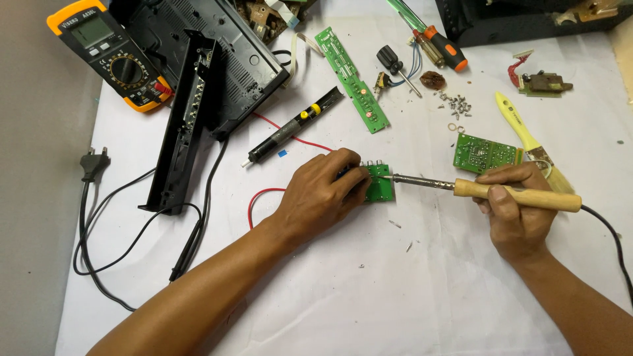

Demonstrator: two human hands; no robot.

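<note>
Head view: soldering a small board near the middle of the desk.
The right hand is clamped on the soldering iron, lying level, tip pointing left onto the small green board; the left hand pins that board, fingers closed over its left edge.

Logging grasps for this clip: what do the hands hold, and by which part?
Right hand grips the soldering iron by its wooden handle; left hand pins the small green circuit board at its left end.
</note>
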